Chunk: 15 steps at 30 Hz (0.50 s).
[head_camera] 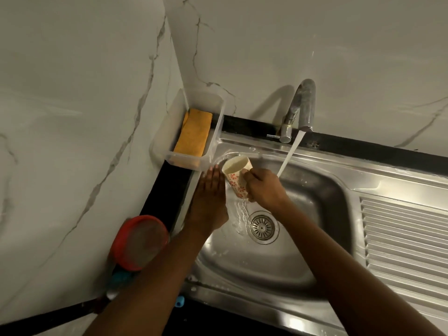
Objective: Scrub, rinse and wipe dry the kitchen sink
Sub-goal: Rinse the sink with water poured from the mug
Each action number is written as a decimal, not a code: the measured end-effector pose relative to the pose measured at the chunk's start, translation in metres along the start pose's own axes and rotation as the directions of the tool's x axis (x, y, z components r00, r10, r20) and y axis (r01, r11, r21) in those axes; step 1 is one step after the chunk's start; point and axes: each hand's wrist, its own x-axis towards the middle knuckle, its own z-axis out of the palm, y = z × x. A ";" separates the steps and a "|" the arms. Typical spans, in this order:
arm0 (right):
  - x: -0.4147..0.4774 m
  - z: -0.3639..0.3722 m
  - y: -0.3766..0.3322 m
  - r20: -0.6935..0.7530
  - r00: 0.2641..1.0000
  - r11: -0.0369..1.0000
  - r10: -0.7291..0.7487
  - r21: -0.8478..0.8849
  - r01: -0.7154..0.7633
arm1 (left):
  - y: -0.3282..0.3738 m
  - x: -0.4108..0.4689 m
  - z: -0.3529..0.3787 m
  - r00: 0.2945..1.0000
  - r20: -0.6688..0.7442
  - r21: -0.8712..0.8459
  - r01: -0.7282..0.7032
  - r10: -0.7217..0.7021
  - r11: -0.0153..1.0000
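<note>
The right hand [263, 187] curls its fingers round a white cup with red flowers [234, 177], tipped over the shiny metal sink [315, 190]. The left hand [209, 197] lies flat, fingers straight, on the sink's left side. Water [289, 156] runs from the grey bent tap [300, 107].

Corner [173, 57] of two white marble-look walls, grey veins on both. Left wall [72, 69] is left of the corner, back wall [315, 40] right of it. Black counter [173, 187] runs out from the corner's foot along both walls. Clear plastic bin [167, 132] sits on it at the corner's foot. Light is dim; faint sheen on left wall, well left of the corner.
</note>
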 end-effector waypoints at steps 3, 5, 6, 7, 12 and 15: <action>-0.007 -0.005 0.010 0.083 0.996 0.999 0.021 0.036 -0.024 | 0.006 -0.027 -0.002 0.999 0.029 -0.003 0.040 -0.040 0.999; -0.010 -0.005 0.011 0.110 0.993 0.999 0.045 -0.006 -0.045 | 0.007 -0.042 -0.001 0.993 0.038 -0.042 0.116 -0.115 0.992; -0.010 -0.003 0.010 0.111 0.992 0.998 0.054 -0.037 -0.050 | 0.007 -0.046 -0.002 0.987 0.044 -0.062 0.155 -0.153 0.986; -0.010 -0.001 0.007 0.106 0.993 0.996 0.058 -0.075 -0.050 | 0.007 -0.049 -0.002 0.982 0.050 -0.076 0.186 -0.183 0.980; -0.007 0.015 -0.021 0.090 0.994 0.978 -0.062 -0.192 0.079 | 0.006 -0.044 -0.005 0.963 0.043 -0.121 0.268 -0.265 0.956; -0.008 0.022 -0.030 0.136 0.987 0.975 -0.086 -0.192 0.112 | 0.003 -0.045 0.000 0.964 0.017 -0.122 0.267 -0.266 0.956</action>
